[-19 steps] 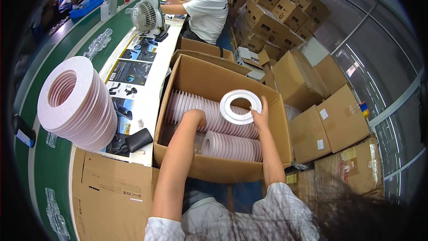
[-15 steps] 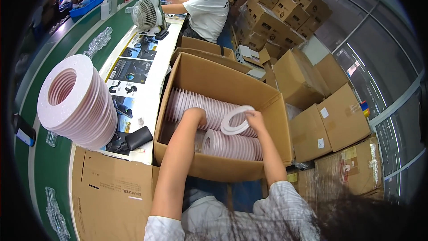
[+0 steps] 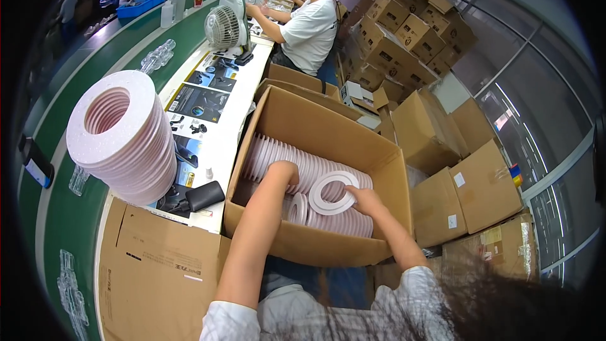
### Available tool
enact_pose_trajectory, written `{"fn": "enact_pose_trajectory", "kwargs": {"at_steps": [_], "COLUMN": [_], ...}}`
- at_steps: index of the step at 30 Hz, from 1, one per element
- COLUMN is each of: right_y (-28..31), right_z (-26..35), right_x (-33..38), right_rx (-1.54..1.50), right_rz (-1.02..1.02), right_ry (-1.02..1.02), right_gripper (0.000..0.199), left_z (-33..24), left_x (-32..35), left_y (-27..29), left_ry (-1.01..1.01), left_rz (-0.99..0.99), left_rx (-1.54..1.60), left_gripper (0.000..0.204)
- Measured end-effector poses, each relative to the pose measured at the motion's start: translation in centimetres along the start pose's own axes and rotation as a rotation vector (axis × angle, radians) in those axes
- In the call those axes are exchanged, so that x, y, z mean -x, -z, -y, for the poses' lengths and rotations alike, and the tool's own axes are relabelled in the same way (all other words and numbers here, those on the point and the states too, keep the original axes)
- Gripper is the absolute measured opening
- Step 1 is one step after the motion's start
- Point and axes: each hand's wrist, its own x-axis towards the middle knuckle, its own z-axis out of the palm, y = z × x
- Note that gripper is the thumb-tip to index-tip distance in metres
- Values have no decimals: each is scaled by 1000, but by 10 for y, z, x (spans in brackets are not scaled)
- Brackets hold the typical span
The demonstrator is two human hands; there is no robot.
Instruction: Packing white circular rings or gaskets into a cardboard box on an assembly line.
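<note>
A pale pinkish-white flat ring (image 3: 317, 197) is pinched at its right edge by my right hand (image 3: 367, 203). It is tilted over the rows of rings inside an open cardboard box (image 3: 328, 245). My left hand (image 3: 287, 172) reaches down among the rings, bent at the wrist, and its fingers are hidden. Beneath it runs the far row of rings (image 3: 278, 156), standing on edge and packed side by side. The nearer row (image 3: 341, 224) lies partly under the held ring, and a few rings (image 3: 297, 208) show at its left end.
A tall stack of similar rings (image 3: 136, 151) stands on the workbench to the left, beside a black pouch (image 3: 205, 195). Farther along are a small fan (image 3: 224, 25) and a seated co-worker (image 3: 312, 31). Cardboard boxes (image 3: 429, 129) crowd the right side. A green conveyor belt (image 3: 53, 227) runs along the left.
My right hand has brought the ring lower and nearer, over the near row, and turned its face more upward. My left hand stays down among the rings. The whole view has shifted slightly.
</note>
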Motion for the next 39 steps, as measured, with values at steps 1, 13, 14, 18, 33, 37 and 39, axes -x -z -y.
{"fn": "enact_pose_trajectory", "kwargs": {"at_steps": [1, 13, 14, 18, 33, 37, 39], "right_y": [5, -10, -28, -38, -42, -16, -12], "right_z": [14, -31, -50, -33, -47, -37, -40], "right_x": [-2, -30, -26, -29, -39, -46, -42], "right_rx": [204, -462, -714, -1656, 34, -337, -161], "right_rz": [125, 324, 129, -155, -162, -541, -616], "right_ry": [-131, -650, -585, -731, -250, -601, -512], "right_gripper": [41, 54, 50, 31, 34, 23, 21], "left_z": [3, -1, -7, 2, 27, -4, -6], "left_x": [-1, 0, 1, -1, -48, -28, -30], "left_y": [-2, 0, 3, -4, -7, -17, 0], "left_ry": [2, -7, -10, 20, 129, -23, 77], "left_rz": [0, -71, -62, -41, 315, -62, 212], "left_rx": [7, 16, 12, 15, 150, -63, -58], "left_gripper": [26, 28, 28, 29, 27, 32, 34]}}
